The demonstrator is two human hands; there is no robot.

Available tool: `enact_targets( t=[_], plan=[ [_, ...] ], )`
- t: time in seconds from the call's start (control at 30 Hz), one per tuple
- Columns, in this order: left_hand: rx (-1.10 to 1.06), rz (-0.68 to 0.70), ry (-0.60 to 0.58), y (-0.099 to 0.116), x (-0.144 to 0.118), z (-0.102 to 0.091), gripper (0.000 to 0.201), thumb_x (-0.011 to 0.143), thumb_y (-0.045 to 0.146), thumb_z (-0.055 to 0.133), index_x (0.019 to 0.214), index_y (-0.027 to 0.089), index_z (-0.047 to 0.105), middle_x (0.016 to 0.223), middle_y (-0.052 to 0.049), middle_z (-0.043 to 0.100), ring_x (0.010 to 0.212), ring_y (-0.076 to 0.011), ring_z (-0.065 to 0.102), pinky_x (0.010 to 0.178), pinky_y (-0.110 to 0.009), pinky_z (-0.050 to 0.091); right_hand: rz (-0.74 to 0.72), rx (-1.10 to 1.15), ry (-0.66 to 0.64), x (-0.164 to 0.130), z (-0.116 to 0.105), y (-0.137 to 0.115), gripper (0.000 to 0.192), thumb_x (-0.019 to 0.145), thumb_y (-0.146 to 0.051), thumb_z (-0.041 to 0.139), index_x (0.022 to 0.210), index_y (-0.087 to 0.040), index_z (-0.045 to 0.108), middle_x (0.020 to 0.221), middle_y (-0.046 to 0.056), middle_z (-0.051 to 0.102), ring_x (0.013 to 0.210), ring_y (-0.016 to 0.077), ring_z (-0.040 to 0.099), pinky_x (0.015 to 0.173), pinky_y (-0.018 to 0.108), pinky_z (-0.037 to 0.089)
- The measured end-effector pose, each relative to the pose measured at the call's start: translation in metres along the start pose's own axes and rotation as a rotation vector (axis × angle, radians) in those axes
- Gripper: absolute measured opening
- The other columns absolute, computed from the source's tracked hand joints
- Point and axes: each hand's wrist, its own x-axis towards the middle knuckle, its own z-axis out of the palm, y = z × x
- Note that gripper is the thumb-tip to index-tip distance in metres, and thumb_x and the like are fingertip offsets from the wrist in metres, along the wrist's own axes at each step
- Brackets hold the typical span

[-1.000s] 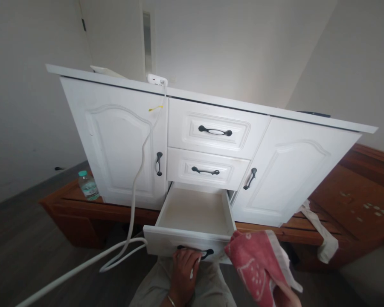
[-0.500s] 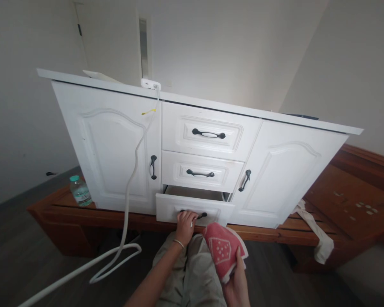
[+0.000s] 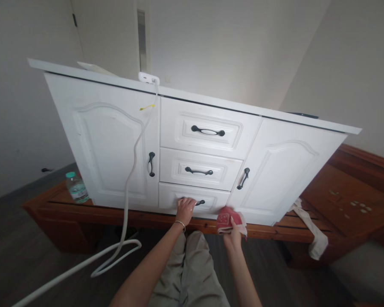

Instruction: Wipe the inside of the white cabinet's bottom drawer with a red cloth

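Pale grey walls (image 3: pixel 217 47) are rising behind a broad white panelled cabinet (image 3: pixel 284 179), which is sitting on a low reddish-brown wooden tabletop (image 3: pixel 102 216). Down at the front, the left forearm is slanting up from the lower edge of the view, a thin pale bracelet (image 3: pixel 180 224) circling its wrist, and the left hand (image 3: pixel 185 209) is bending its fingers over a dark curved metal handle (image 3: pixel 201 202), nearly closed and having hold of it. Over on the other side, the right forearm is standing steeper, and the right hand (image 3: pixel 233 236) is gripping a folded red-and-white patterned cloth (image 3: pixel 224 219), half closed, thumb lying along the near face.

Now the look of it: the white bottom drawer front (image 3: pixel 193 193) is lying about level with the two above, its handle showing a dark right end. That cloth is bunching softly, red with small pale markings and a whitish edge, hanging by the drawer's lower right corner; whether they're touching is hard to tell. Left fingertips are disappearing behind the handle, right fingers are hiding behind the cloth, and both forearms are running out of view.
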Motion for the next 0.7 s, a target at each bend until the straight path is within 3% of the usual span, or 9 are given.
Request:
enact_targets(
  t=[0.1, 0.17, 0.23, 0.33, 0.43, 0.5, 0.6, 0.7],
  plan=[
    [-0.015, -0.003, 0.054, 0.003, -0.016, -0.008, 0.029, 0.104, 0.025, 0.041, 0.111, 0.025, 0.069, 0.117, -0.006, 0.07, 0.113, -0.0228, 0.058, 0.103, -0.042, 0.041, 0.024, 0.0, -0.046, 0.021, 0.048, -0.001, 0.052, 0.055, -0.041, 0.081, 0.098, -0.022, 0.058, 0.078, 0.0, 0.072, 0.07, 0.0209, 0.071, 0.068, 0.037, 0.061],
    [-0.06, -0.02, 0.143, 0.0, -0.042, -0.013, 0.031, 0.104, 0.027, 0.039, 0.111, 0.023, 0.068, 0.123, -0.009, 0.067, 0.119, -0.0235, 0.057, 0.103, -0.042, 0.044, -0.061, -0.038, -0.101, 0.024, 0.076, 0.003, 0.053, 0.059, -0.042, 0.078, 0.103, -0.022, 0.056, 0.089, 0.003, 0.073, 0.081, 0.0225, 0.072, 0.075, 0.04, 0.062],
    [-0.125, -0.033, 0.171, -0.007, -0.08, -0.015, 0.033, 0.105, 0.03, 0.038, 0.098, 0.022, 0.069, 0.112, -0.009, 0.069, 0.112, -0.0231, 0.06, 0.099, -0.041, 0.046, -0.16, -0.095, -0.097, 0.02, 0.1, 0.011, 0.056, 0.064, -0.042, 0.073, 0.112, -0.02, 0.054, 0.104, 0.007, 0.072, 0.094, 0.0238, 0.072, 0.085, 0.042, 0.061],
    [-0.182, -0.098, -0.012, -0.022, -0.141, -0.015, 0.044, 0.105, 0.038, 0.034, 0.08, 0.022, 0.067, 0.088, -0.006, 0.071, 0.091, -0.0219, 0.065, 0.086, -0.039, 0.05, -0.18, -0.343, -0.119, 0.006, 0.134, 0.031, 0.061, 0.079, -0.04, 0.06, 0.132, -0.013, 0.046, 0.12, 0.015, 0.068, 0.108, 0.0254, 0.068, 0.093, 0.041, 0.059],
    [-0.175, -0.309, -0.263, -0.032, -0.181, -0.011, 0.05, 0.102, 0.044, 0.031, 0.072, 0.022, 0.064, 0.078, -0.006, 0.072, 0.08, -0.0229, 0.068, 0.08, -0.039, 0.051, -0.196, -0.817, -0.336, -0.017, 0.169, 0.059, 0.055, 0.094, -0.032, 0.039, 0.143, -0.007, 0.039, 0.114, 0.02, 0.068, 0.106, 0.0288, 0.066, 0.092, 0.044, 0.057],
    [-0.145, -0.375, -0.342, -0.033, -0.191, -0.008, 0.048, 0.1, 0.043, 0.032, 0.072, 0.022, 0.065, 0.081, -0.007, 0.074, 0.084, -0.0254, 0.07, 0.083, -0.042, 0.05, -0.386, -1.073, -0.422, -0.035, 0.192, 0.079, 0.052, 0.095, -0.025, 0.037, 0.144, -0.007, 0.041, 0.117, 0.022, 0.066, 0.112, 0.0322, 0.061, 0.097, 0.049, 0.052],
    [-0.113, -0.389, -0.405, -0.029, -0.189, -0.007, 0.044, 0.1, 0.037, 0.032, 0.079, 0.021, 0.067, 0.089, -0.008, 0.077, 0.095, -0.027, 0.07, 0.09, -0.043, 0.048, -0.728, -1.226, -0.499, -0.057, 0.215, 0.105, 0.05, 0.084, -0.017, 0.054, 0.133, -0.009, 0.053, 0.129, 0.023, 0.058, 0.122, 0.0354, 0.05, 0.105, 0.051, 0.042],
    [-0.084, -0.401, -0.457, -0.027, -0.181, -0.007, 0.04, 0.099, 0.03, 0.033, 0.082, 0.021, 0.068, 0.091, -0.009, 0.077, 0.095, -0.0262, 0.07, 0.089, -0.04, 0.047, -0.922, -1.311, -0.752, -0.069, 0.221, 0.125, 0.058, 0.077, -0.016, 0.062, 0.134, -0.01, 0.054, 0.137, 0.021, 0.053, 0.122, 0.0346, 0.047, 0.107, 0.05, 0.038]
  ],
)
